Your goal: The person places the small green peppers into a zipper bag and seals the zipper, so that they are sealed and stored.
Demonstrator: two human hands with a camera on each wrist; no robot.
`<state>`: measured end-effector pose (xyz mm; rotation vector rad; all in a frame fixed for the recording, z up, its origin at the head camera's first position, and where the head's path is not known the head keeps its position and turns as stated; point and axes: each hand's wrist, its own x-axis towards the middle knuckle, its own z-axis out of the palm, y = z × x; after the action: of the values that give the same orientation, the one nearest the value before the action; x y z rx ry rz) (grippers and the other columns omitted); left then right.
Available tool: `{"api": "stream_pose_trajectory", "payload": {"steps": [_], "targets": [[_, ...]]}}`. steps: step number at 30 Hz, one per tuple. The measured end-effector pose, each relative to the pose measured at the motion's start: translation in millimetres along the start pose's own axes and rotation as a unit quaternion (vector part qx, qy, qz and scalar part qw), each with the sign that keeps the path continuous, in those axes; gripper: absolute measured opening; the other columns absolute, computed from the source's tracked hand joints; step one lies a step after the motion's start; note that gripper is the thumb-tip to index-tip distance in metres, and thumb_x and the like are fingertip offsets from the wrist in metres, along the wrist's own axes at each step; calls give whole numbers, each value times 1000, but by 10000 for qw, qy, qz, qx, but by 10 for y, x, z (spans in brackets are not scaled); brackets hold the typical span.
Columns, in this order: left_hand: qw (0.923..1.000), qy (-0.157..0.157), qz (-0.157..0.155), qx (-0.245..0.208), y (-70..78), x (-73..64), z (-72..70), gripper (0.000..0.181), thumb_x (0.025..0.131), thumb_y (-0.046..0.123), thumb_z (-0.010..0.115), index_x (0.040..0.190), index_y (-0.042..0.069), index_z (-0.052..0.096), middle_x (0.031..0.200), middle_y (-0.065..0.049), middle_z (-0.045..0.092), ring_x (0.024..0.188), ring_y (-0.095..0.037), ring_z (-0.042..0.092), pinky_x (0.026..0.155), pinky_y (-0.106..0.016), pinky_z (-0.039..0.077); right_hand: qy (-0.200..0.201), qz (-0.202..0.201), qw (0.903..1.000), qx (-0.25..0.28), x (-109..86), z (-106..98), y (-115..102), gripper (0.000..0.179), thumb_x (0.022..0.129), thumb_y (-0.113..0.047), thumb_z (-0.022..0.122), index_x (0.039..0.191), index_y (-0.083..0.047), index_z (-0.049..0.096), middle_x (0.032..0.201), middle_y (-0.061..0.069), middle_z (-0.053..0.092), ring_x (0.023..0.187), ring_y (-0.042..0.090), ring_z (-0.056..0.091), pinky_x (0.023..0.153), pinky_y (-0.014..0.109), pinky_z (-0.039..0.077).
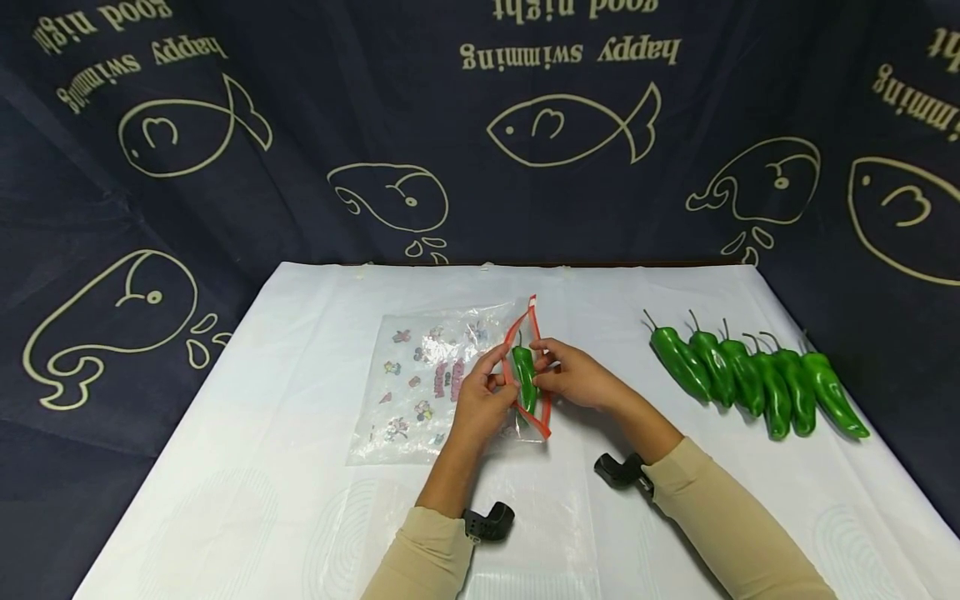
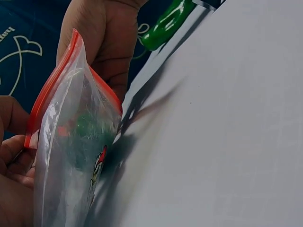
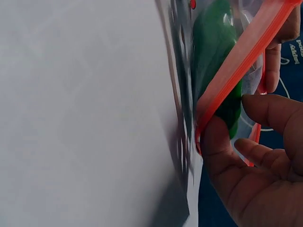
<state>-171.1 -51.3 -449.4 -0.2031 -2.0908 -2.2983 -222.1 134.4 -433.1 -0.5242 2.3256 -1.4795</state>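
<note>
A clear plastic zip bag (image 1: 405, 375) with a red zip edge and small coloured prints lies on the table, its mouth spread towards the right. My left hand (image 1: 482, 404) pinches one red edge of that mouth; the left wrist view shows the fingers (image 2: 14, 151) at the rim. Inside the opening is a glossy green pepper (image 1: 525, 379) with its stem pointing away from me. My right hand (image 1: 573, 375) holds the pepper between thumb and fingers; in the right wrist view the thumb (image 3: 217, 135) covers part of its end. The bag film blurs the rest.
Several green peppers (image 1: 750, 375) lie in a row at the right of the white table (image 1: 247, 400). Another flat clear bag (image 1: 525, 525) lies near the front. A dark printed cloth (image 1: 420, 75) hangs behind the table.
</note>
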Motion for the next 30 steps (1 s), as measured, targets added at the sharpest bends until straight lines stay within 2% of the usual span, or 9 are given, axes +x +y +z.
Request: {"api": "stream_pose_trajectory", "payload": {"steps": [7,10,13,17,20,24,30], "targets": [[10000,-54,-55,-21,285,-115,43,60,81,-14,57,140,-6,50,140,-27,44,80,-13,53,64,-17,50,15,5,9999,-153,-12,-6,-3,56,91,-2,64,142,7,43,112,22,58,85,22,61,66,39,55],[9999,-73,-115,-44,306,-126,45,60,82,-14,57,141,-6,49,134,-30,46,79,-12,53,63,-17,50,62,-29,9996,-285,-22,-27,2,53,91,-2,63,141,6,45,112,21,59,86,22,62,65,37,55],[9998,-85,-151,-93,304,-126,46,61,82,-14,57,142,-8,47,118,-34,52,77,-10,53,62,-17,49,134,-88,9986,-509,-48,-67,-6,51,92,-3,64,140,3,49,113,20,60,89,24,63,64,36,54],[9997,-41,-235,-87,296,-120,45,61,82,-14,58,142,-7,48,92,-25,57,75,-9,53,61,-18,49,198,-235,9958,-867,-87,-170,0,47,93,-7,64,138,0,53,116,19,62,98,28,63,68,36,54],[9997,-26,-239,-54,294,-120,42,61,82,-14,58,141,-6,49,92,-19,54,75,-10,51,61,-19,49,266,-376,9912,-1239,-125,-275,19,45,94,-9,64,136,1,54,119,20,62,103,31,62,78,40,53],[9997,-22,-229,-28,289,-120,40,60,82,-14,58,141,-6,49,97,-23,52,75,-10,50,61,-18,49,393,-524,9828,-1727,-180,-420,53,45,93,-10,65,136,2,54,122,22,61,104,32,63,87,48,51],[9995,9,-304,15,287,-119,40,61,82,-13,59,141,-4,50,94,-19,54,77,-12,51,63,-18,50,627,-547,9717,-2213,-268,-621,79,45,93,-10,66,135,1,55,123,23,61,107,35,62,90,53,48]]}}
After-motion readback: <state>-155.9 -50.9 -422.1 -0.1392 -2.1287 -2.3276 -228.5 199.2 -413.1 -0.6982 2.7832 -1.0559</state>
